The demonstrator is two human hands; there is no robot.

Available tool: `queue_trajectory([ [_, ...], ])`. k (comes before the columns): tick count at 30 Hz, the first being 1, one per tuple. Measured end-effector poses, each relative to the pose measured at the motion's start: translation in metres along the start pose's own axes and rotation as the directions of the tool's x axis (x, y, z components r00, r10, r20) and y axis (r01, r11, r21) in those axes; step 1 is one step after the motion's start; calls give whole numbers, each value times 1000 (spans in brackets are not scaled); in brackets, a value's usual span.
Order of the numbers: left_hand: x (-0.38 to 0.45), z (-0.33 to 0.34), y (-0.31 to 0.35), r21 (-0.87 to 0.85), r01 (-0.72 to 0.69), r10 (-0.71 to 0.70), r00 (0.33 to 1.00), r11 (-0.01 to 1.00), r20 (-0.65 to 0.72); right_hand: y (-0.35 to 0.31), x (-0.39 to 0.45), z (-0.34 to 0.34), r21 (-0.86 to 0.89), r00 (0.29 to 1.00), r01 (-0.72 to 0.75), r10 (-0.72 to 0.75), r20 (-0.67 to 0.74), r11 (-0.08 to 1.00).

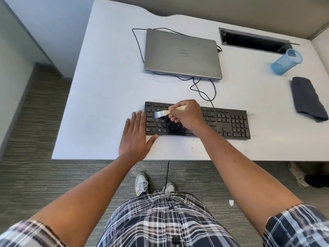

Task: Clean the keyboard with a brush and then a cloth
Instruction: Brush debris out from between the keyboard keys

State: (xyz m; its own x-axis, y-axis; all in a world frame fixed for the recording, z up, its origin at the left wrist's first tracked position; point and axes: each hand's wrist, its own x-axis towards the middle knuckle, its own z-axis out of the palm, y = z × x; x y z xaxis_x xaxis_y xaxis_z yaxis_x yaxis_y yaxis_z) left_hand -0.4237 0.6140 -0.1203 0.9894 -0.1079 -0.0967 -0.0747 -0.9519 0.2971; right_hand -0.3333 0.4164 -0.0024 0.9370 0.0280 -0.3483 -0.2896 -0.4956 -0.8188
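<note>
From the head camera, the brushing step looks to be the one in hand. The right hand [185, 115] has its fingers curled round the pale wooden handle of a small paintbrush [164, 113], thumb and fingertips pinching it close to the metal ferrule, with the rest of the handle running back under the palm. The bristles (blurred, so probably mid-sweep) point left and sit over the upper-left block of letter keys on the black Dell-style keyboard [227, 122], just beyond the fingertips; whether they touch the keys I cannot tell. The left hand [136, 138] lies flat on the white desk [106, 86], fingers straight and together, holding nothing, its fingers and thumb right against the keyboard's left edge, seemingly bracing it.

Only the left part of the keyboard is under the brush, so by my reading the middle keys, now hidden under the right hand, and the number pad at the far right are yet to be done. The next move calls for working the bristles rightward along the rows while the left hand steadies the board.

The dark grey cloth [308, 98] for the second step lies folded at the desk's right side, well apart from both hands and untouched, with a blue plastic cup [286, 62] lying tipped just behind it. A closed grey laptop [182, 53] sits behind the keyboard, its cable [138, 49] looping round.
</note>
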Motion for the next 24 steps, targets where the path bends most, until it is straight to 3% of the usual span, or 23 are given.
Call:
queue_trajectory([
  [14, -2, -4, 3, 8, 15, -15, 1000, 1000, -6, 47, -1, -89, -183, 992, 27, -49, -114, 983],
  [24, -5, -1, 21, -34, 87, -88, 996, 996, -28, 92, -12, -177, -214, 967, -77, 21, -254, 974],
])
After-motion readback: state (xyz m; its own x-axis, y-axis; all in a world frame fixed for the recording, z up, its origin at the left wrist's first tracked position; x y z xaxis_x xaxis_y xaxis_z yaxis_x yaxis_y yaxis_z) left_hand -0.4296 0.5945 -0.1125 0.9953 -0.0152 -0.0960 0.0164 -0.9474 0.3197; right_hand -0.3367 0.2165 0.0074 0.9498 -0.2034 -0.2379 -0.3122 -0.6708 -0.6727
